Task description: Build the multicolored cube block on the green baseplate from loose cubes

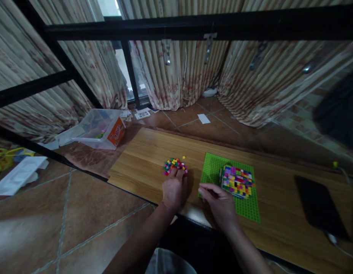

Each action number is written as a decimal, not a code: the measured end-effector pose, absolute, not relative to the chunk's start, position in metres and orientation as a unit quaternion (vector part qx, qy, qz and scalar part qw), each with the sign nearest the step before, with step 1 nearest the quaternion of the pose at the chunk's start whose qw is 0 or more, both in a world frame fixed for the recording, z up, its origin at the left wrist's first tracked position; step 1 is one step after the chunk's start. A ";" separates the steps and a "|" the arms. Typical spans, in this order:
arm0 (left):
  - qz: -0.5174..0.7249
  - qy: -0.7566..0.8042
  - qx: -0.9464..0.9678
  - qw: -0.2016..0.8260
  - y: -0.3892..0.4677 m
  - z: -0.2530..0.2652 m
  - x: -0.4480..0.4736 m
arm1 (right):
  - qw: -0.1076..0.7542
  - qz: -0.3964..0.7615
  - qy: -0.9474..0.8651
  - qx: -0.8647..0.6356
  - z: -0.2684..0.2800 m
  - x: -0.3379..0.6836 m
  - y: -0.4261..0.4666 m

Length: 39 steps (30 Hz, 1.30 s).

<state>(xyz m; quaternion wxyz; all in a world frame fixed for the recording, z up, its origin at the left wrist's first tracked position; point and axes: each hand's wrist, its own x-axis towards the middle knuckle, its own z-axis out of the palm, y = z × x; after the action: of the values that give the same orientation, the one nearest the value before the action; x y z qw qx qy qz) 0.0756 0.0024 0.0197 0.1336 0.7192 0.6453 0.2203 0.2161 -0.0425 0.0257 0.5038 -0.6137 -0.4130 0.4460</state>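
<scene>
My left hand point(173, 188) reaches over a loose pile of small coloured toy bricks point(174, 164), fingers bent together and touching its near edge. What sits under those fingertips is hidden. Thumb and fingers of my right hand point(220, 203) are pinched together over the left edge of a green studded baseplate point(246, 211); anything between them is too small to make out. On the baseplate stands a blocky build of many-coloured bricks point(237, 180), just beyond my right hand.
A wooden tabletop point(142, 160) carries all this, with a dark tablet point(320, 205) and white cable at right. A single yellow brick point(183, 157) lies behind the pile. Left of the tabletop is a clear plastic bin point(99, 129). A black metal bar point(176, 30) crosses ahead.
</scene>
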 end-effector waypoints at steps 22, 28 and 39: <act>0.100 0.588 0.802 -0.014 0.002 0.010 0.080 | 0.573 0.497 -0.283 -0.587 0.026 0.231 -0.069; 0.115 0.556 0.823 -0.004 -0.004 0.011 0.081 | 0.582 0.490 -0.274 -0.588 0.020 0.237 -0.073; 0.397 0.436 0.591 0.550 -0.038 0.069 0.113 | 0.602 0.420 -0.366 -0.572 0.059 0.253 -0.081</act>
<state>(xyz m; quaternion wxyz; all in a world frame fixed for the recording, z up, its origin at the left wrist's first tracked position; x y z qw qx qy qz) 0.1134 -0.0383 0.0688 0.5499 0.5914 0.4358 0.3973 0.2535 -0.0814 0.0588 0.6021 -0.5723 -0.3658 0.4197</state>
